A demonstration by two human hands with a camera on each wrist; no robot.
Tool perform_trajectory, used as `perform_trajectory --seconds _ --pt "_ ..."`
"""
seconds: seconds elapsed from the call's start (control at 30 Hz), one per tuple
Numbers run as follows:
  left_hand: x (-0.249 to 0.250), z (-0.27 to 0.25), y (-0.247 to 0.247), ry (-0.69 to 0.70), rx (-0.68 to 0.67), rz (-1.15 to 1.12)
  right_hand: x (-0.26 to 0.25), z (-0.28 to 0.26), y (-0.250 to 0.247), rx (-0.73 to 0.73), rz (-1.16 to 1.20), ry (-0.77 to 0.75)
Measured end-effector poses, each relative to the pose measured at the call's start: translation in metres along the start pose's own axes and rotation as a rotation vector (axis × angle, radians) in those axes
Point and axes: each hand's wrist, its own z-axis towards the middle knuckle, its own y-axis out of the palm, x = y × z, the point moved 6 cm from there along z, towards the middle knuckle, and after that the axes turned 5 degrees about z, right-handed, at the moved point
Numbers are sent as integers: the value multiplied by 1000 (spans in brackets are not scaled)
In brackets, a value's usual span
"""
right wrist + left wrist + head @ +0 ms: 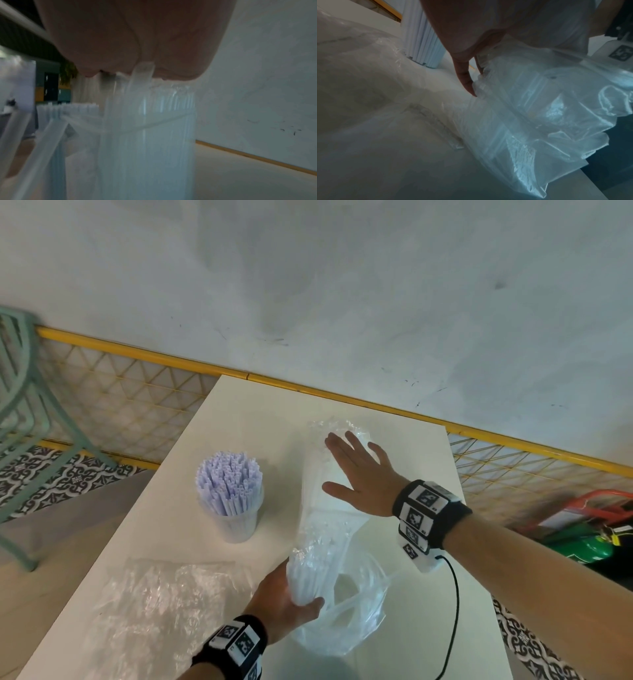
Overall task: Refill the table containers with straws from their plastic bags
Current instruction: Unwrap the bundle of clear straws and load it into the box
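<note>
Bag (325,542) of straws lying on worktop (239,412) just right of full cup (236,508), long axis running near-to-far. Left hand (287,604) curled round near end, gripping the bundle through plastic. Right hand (359,474) flat, fingers (356,443) spread wide, pressing far end. Closer to cup: left hand. Likely next: draw straws out near end. Empty bag (164,594) near-left of cup.

Your left hand (462,40) grips the clear plastic bag (530,108) from above on the table (402,169). Beyond the bag stands the container of pale straws (421,37).
</note>
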Motion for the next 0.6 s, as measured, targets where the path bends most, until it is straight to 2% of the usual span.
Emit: perform_trajectory --seconds 0.07,0.17,0.23,0.33,0.4,0.47,0.5,0.6 --pt "-1 0 0 -10 -4 -19 -5 -10 -16 109 74 -59" --pt "-4 1 1 -15 -7 -20 -8 -44 -48 365 279 -116" --pt "-6 3 2 -20 -6 -25 -4 -71 -56 422 421 -126" --pt "-7 3 2 -30 -3 -27 5 -110 -35 302 487 -81" --pt "-5 3 2 -43 -3 -18 17 -129 -3 141 475 21" --pt "-2 2 1 -47 2 -8 27 -142 31 20 558 157" --pt "-2 2 0 -47 4 -8 29 -146 44 11 625 218" --pt "-1 2 0 -45 14 1 27 -148 64 137 803 331"
